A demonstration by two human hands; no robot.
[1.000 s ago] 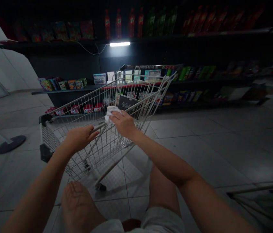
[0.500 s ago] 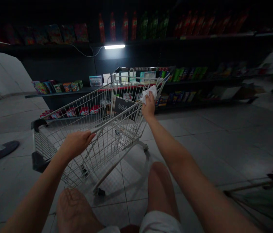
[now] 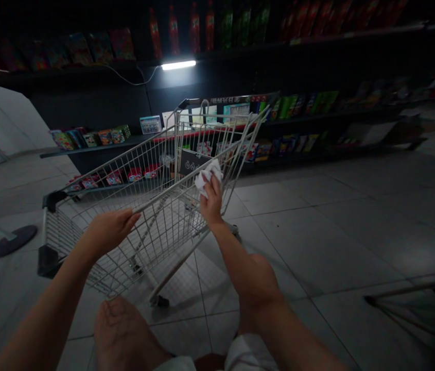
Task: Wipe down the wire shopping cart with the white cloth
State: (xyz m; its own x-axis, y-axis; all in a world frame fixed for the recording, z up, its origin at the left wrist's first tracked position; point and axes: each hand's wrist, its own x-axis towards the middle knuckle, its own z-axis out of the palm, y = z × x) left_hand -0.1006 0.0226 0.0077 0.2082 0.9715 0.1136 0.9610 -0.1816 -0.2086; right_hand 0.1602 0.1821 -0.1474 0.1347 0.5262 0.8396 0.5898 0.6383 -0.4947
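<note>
A metal wire shopping cart [image 3: 163, 221] stands in front of me, its handle end at the far right and its black-cornered nose at the left. My left hand [image 3: 111, 229] is closed around the near top rail of the basket. Farther along that same rail, my right hand [image 3: 212, 201] presses a crumpled white cloth [image 3: 208, 178] against the wire side. Part of the cloth is hidden behind my fingers. A dark sign plate [image 3: 191, 163] with pale symbols sits inside the basket near the cloth.
Behind the cart runs a dark shelf [image 3: 97, 105] with packaged goods and bottles, lit by a tube light [image 3: 178, 65]. A round-based post [image 3: 14, 241] stands on the left. Dark metal legs [image 3: 402, 293] show at right on the tiled floor [image 3: 317, 232].
My right hand has slid the cloth along the near rail, down and left toward my left hand. My left hand keeps its grip. The view has shifted slightly.
</note>
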